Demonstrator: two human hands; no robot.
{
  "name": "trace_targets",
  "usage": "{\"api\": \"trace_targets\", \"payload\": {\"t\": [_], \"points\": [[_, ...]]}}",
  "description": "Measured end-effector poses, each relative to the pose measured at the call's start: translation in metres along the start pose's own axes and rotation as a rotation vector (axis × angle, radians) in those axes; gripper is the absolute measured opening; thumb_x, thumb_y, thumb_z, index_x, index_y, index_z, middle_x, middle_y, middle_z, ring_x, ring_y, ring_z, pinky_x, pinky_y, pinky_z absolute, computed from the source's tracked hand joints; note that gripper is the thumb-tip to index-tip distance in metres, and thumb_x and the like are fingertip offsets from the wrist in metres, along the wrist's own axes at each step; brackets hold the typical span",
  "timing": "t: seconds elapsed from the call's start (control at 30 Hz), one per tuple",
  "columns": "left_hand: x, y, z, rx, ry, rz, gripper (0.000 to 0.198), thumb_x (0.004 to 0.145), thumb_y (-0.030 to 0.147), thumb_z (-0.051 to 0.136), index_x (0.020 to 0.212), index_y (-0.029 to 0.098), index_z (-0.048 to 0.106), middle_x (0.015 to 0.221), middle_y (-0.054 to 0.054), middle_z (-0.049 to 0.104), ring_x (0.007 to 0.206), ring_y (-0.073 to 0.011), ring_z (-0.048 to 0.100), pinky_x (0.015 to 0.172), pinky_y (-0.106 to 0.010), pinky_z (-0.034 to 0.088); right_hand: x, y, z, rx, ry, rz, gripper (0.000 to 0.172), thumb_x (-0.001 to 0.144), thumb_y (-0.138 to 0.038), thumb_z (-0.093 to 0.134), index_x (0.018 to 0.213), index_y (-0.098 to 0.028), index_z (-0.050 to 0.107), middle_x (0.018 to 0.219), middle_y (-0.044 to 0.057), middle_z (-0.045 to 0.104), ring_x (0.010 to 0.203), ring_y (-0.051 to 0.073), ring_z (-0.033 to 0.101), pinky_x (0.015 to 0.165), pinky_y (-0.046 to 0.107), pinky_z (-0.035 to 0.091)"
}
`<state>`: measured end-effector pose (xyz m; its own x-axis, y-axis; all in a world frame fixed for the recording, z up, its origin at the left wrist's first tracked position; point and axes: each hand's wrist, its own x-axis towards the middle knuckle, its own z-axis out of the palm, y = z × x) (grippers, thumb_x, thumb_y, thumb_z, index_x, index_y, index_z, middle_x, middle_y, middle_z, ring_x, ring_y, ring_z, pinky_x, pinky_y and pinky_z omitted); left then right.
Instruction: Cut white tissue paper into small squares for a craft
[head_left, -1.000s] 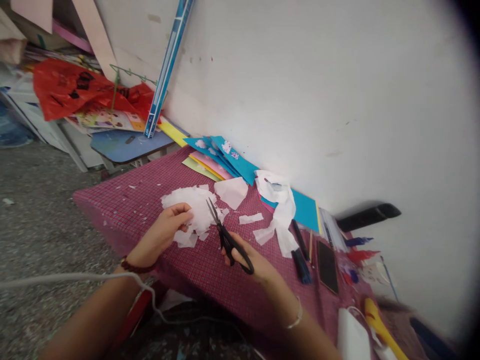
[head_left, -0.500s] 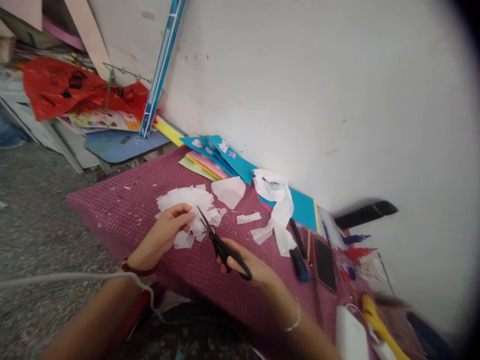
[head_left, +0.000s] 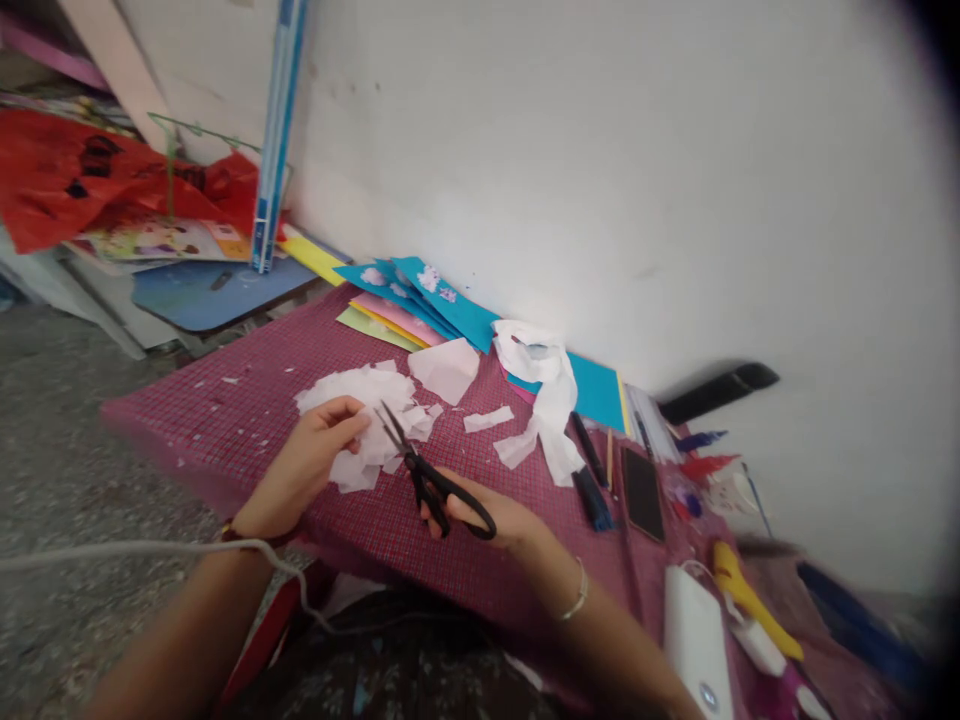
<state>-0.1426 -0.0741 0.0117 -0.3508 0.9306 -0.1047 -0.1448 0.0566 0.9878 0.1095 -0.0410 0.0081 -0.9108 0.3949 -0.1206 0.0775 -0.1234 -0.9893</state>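
Note:
My right hand (head_left: 487, 515) grips a pair of black scissors (head_left: 424, 470) by the handles, with the blades parted and pointing up toward my left hand. The fingertips of my left hand (head_left: 319, 450) are pinched together on a small piece of white paper, hard to separate from the white scraps behind it. Those scraps form a loose paper pile (head_left: 360, 385) just beyond and beneath my left hand. A larger white sheet piece (head_left: 448, 370) and a short white strip (head_left: 488, 419) lie on the checked tablecloth (head_left: 247, 400).
Blue cards (head_left: 457, 305) with pale flower shapes lean by the wall. A crumpled white paper length (head_left: 555, 400) lies nearby. To the right are a phone (head_left: 643, 495), a blue-tipped brush (head_left: 594, 500) and a white box (head_left: 694, 640). A pale cable (head_left: 150, 548) crosses my left forearm.
The view has swung slightly, shifting the table and wall leftward in frame. The scissor blades look a little wider apart. Both hands stay close together over the paper.

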Motion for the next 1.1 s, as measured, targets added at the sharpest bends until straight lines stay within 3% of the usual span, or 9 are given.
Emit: {"api": "trace_targets", "payload": {"t": [0.1,0.2,0.3,0.43,0.63,0.77,0.8,0.9,1.1], "points": [[0.005,0.008,-0.009,0.286,0.098,0.079,0.023,0.073,0.040,0.071,0.072,0.018,0.067,0.063,0.001,0.058,0.058,-0.0137,0.050,0.053,-0.025,0.037,-0.014,0.006,0.000,0.078,0.002,0.015,0.068,0.079,-0.078,0.060,0.102,-0.015,0.055,0.085,0.002,0.056,0.070,0.012,0.054,0.064,0.026,0.042],[0.017,0.016,-0.013,0.574,0.133,0.317,0.023,0.084,0.042,0.062,0.074,0.022,0.069,0.081,-0.004,0.068,0.082,-0.0222,0.062,0.074,-0.034,0.047,-0.038,0.014,0.002,0.162,0.114,0.019,0.067,0.078,-0.078,0.061,0.099,-0.015,0.056,0.081,0.001,0.057,0.066,0.011,0.054,0.060,0.025,0.041],[0.030,0.022,-0.001,0.748,0.091,0.551,0.019,0.086,0.043,0.061,0.083,0.026,0.068,0.101,-0.005,0.070,0.104,-0.0283,0.063,0.096,-0.042,0.045,-0.064,0.024,0.008,0.234,0.270,-0.010,0.067,0.080,-0.079,0.057,0.093,-0.013,0.058,0.075,0.001,0.057,0.061,0.011,0.052,0.057,0.025,0.040],[0.042,0.024,0.045,0.867,-0.072,0.564,0.021,0.085,0.043,0.059,0.093,0.026,0.068,0.101,-0.006,0.071,0.099,-0.0279,0.065,0.094,-0.042,0.047,-0.092,0.037,0.018,0.347,0.429,-0.039,0.066,0.081,-0.079,0.054,0.090,-0.014,0.059,0.068,0.000,0.057,0.055,0.010,0.050,0.052,0.024,0.035],[0.063,-0.002,0.141,1.012,-0.550,0.593,0.027,0.083,0.037,0.060,0.100,0.020,0.071,0.103,-0.011,0.073,0.096,-0.0295,0.066,0.089,-0.040,0.046,-0.115,0.045,0.022,0.422,0.533,-0.091,0.066,0.081,-0.078,0.057,0.094,-0.014,0.056,0.075,0.002,0.059,0.056,0.009,0.052,0.052,0.023,0.033],[0.082,-0.023,0.185,1.175,-0.604,0.601,0.013,0.076,0.026,0.066,0.086,0.020,0.071,0.093,-0.012,0.071,0.090,-0.0288,0.063,0.081,-0.034,0.043,-0.125,0.048,0.020,0.502,0.537,-0.106,0.065,0.080,-0.076,0.061,0.101,-0.014,0.054,0.080,0.003,0.060,0.057,0.009,0.054,0.052,0.022,0.035],[0.087,-0.026,0.192,1.191,-0.593,0.597,0.006,0.075,0.024,0.065,0.077,0.020,0.069,0.086,-0.011,0.069,0.085,-0.0270,0.062,0.077,-0.033,0.041,-0.127,0.050,0.019,0.513,0.540,-0.114,0.065,0.080,-0.076,0.061,0.100,-0.014,0.054,0.080,0.003,0.061,0.057,0.009,0.055,0.053,0.022,0.035],[0.096,-0.026,0.204,1.075,-0.525,0.488,0.016,0.075,0.025,0.062,0.059,0.020,0.059,0.066,-0.006,0.061,0.066,-0.0201,0.054,0.065,-0.030,0.038,-0.132,0.054,0.018,0.538,0.563,-0.154,0.064,0.080,-0.075,0.061,0.099,-0.015,0.054,0.080,0.003,0.061,0.057,0.009,0.055,0.053,0.022,0.035],[0.079,-0.001,0.191,0.421,-0.472,0.030,0.026,0.069,0.041,0.072,0.071,0.018,0.059,0.061,0.001,0.061,0.055,-0.0127,0.054,0.058,-0.025,0.043,-0.131,0.056,0.019,0.567,0.574,-0.183,0.063,0.082,-0.073,0.062,0.103,-0.014,0.054,0.080,0.003,0.060,0.057,0.009,0.054,0.053,0.022,0.037]]}}
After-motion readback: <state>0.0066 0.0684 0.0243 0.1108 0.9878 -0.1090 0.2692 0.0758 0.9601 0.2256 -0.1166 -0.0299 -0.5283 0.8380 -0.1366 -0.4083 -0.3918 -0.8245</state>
